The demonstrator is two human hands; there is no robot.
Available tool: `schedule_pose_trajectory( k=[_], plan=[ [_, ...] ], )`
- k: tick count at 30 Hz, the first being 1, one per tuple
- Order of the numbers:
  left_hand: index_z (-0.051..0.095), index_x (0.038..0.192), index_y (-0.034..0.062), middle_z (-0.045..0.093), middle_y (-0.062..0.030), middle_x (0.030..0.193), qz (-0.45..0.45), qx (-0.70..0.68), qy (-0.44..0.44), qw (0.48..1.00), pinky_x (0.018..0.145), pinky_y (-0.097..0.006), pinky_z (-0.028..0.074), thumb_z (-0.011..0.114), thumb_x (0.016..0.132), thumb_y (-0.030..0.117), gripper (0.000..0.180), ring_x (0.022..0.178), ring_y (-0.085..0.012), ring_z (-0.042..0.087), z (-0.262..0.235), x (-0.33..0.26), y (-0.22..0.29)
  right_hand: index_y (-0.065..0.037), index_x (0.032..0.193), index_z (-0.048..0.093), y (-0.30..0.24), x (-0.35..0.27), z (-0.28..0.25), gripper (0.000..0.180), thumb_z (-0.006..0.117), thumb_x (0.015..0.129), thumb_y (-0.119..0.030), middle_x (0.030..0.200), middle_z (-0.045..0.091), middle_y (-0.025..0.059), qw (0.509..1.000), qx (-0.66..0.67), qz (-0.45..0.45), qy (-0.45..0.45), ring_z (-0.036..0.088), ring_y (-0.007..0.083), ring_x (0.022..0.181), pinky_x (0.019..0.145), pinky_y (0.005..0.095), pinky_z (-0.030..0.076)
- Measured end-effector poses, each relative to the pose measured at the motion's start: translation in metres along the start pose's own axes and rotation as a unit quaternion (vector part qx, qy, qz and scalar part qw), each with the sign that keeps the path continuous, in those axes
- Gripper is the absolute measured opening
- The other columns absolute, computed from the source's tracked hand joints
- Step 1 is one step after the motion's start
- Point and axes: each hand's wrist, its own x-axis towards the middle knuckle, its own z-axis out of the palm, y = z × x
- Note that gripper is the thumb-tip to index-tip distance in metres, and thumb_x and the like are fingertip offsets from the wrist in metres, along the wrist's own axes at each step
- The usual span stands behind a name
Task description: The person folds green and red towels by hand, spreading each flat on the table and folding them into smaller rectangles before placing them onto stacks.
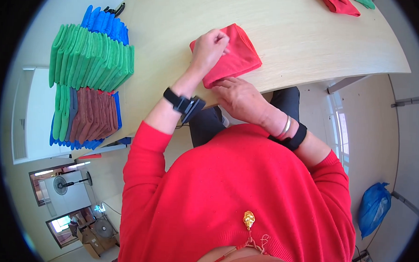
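A folded red cloth (237, 53) lies on the pale wooden table near its front edge. My left hand (211, 48) is over the cloth's left part, its fingers curled in toward the palm, with nothing visible in them. At the cloth's near edge, my right hand (243, 99) lays its fingers, stretched and slightly apart, against the fabric; its thumb is hidden. Black bands circle both wrists, the left one carrying a small dark device (192, 108), and a light-coloured bangle (286, 126) is on the right.
On the table's left stand rows of folded cloths: green (89, 57), blue (104, 25) and brown (94, 115). Another red cloth (341, 5) and a green one (364, 2) lie at the far right. A blue plastic bag (374, 208) is on the floor at right.
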Motion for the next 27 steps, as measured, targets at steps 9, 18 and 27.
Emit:
schedule_pose_trajectory(
  k=[9, 18, 27],
  plan=[
    [0.051, 0.120, 0.0053, 0.048, -0.0193, 0.130, 0.196, 0.378, 0.106, 0.899, 0.104, -0.046, 0.034, 0.057, 0.084, 0.019, 0.039, 0.125, -0.0341, 0.042, -0.001, -0.034, -0.044, -0.007, 0.118, 0.058, 0.052, 0.088, 0.005, 0.032, 0.054, 0.089, -0.022, 0.124, 0.054, 0.0146, 0.937, -0.172, -0.064, 0.297, 0.046, 0.0339, 0.122, 0.105, 0.0459, 0.033],
    [0.042, 0.137, 0.0011, 0.029, -0.0244, 0.147, 0.091, 0.241, 0.005, 0.966, 0.112, -0.060, 0.008, 0.054, 0.083, 0.045, 0.070, 0.141, -0.0394, 0.016, 0.010, -0.057, -0.018, 0.000, 0.135, 0.042, 0.118, 0.087, -0.021, 0.052, 0.044, 0.096, -0.033, 0.140, 0.043, 0.0171, 0.963, -0.256, -0.033, 0.078, 0.035, 0.0336, 0.132, 0.110, 0.0424, 0.028],
    [0.030, 0.145, 0.0060, 0.016, -0.0181, 0.154, 0.064, 0.294, 0.038, 0.953, 0.111, -0.061, 0.004, 0.044, 0.089, 0.051, 0.073, 0.144, -0.0344, 0.005, 0.016, -0.063, -0.054, -0.003, 0.143, 0.033, 0.120, 0.099, -0.013, 0.056, 0.038, 0.099, -0.038, 0.146, 0.034, 0.0178, 0.967, -0.248, -0.052, 0.034, 0.027, 0.0363, 0.136, 0.112, 0.0440, 0.025]
  ],
)
